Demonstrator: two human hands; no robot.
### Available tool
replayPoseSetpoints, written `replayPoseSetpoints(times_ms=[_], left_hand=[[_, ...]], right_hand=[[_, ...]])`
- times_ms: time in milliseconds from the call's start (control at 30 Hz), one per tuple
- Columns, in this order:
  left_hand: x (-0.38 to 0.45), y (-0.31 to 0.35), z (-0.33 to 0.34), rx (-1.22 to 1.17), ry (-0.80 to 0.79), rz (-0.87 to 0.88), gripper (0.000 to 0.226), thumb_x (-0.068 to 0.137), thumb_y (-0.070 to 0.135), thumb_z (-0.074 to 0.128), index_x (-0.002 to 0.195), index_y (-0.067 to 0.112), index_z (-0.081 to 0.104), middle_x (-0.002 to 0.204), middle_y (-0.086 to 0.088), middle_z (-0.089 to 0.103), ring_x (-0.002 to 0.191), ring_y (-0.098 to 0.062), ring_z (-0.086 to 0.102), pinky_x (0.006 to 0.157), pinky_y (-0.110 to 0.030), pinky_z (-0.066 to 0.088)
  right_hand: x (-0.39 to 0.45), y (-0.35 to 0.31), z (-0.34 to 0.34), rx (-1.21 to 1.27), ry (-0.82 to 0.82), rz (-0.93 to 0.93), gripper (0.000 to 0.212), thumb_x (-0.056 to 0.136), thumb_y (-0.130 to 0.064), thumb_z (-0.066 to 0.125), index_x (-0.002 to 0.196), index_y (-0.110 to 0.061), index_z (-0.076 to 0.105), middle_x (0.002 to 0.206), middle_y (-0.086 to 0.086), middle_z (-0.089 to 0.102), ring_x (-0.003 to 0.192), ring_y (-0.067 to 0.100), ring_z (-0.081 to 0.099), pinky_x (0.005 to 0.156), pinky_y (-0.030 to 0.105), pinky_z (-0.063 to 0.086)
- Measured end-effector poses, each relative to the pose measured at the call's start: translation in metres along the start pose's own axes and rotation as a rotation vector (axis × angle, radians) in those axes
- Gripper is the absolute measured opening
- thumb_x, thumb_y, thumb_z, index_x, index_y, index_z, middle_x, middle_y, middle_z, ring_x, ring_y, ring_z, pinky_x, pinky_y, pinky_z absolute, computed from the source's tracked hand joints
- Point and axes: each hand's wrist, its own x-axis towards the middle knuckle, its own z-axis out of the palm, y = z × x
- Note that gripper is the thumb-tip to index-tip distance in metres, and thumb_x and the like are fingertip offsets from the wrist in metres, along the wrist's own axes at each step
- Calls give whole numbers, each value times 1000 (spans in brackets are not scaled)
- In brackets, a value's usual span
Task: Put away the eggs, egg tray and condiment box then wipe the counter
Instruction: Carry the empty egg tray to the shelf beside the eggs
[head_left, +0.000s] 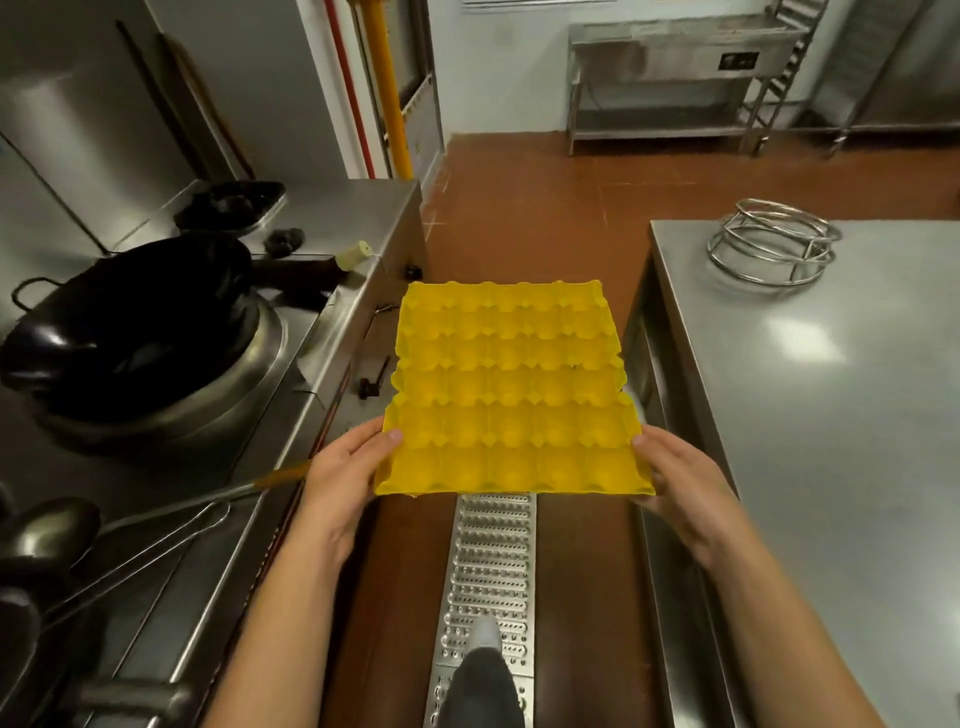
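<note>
Between a steel cooking range on the left and a steel surface (831, 395) on the right, a person stands in a narrow aisle, seen from the head camera looking down. Both bare hands hold a yellow egg tray (511, 389) out in front, above the brown floor. The tray is moulded pulp, roughly square, with a scalloped edge and rows of rounded cups, all without eggs. It lies nearly flat, its slightly longer side running away from the person.

The left hand (343, 478) grasps the tray's near left edge, thumb on top and fingers curled beneath. The right hand (680, 483) grasps the near right edge the same way, thumb tip on the rim. Each grip is clenched on the tray.

A perforated metal floor grate (491, 561) runs down the aisle under the tray, and one shoe (485, 634) stands on it. On the range sits a black wok (130, 322) in a round steel burner ring, with a dark ladle (47, 530) nearer the person. On the right surface, well apart from the tray, rests a round wire stand (774, 241) of shiny metal rings.
</note>
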Motion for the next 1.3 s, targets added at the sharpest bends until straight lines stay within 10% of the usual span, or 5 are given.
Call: replayPoseSetpoints(times_ms=[200,433,1300], left_hand=[[136,38,28,-25,-67,-21,26,88,18,71,113,22,68,102,0,78,90,-14,75,61,-19,56],[247,96,83,-10,-189,45,27,88,16,69,114,22,68,100,1,78,88,-11,75,61,-17,56],[516,162,356,102,-227,120,37,90,20,69,127,18,65,111,-1,76,101,-15,72,73,-23,58]], right_hand=[[100,-46,25,92,119,-10,15,96,-24,58,103,-26,71,96,-3,78,86,13,75,60,21,57],[189,-102,19,77,230,-70,15,96,-33,59,104,-31,72,100,-6,77,94,14,74,79,33,59],[522,-244,-142,183,228,-113,21,98,-24,58,114,-19,70,103,1,77,96,20,73,74,32,60]])
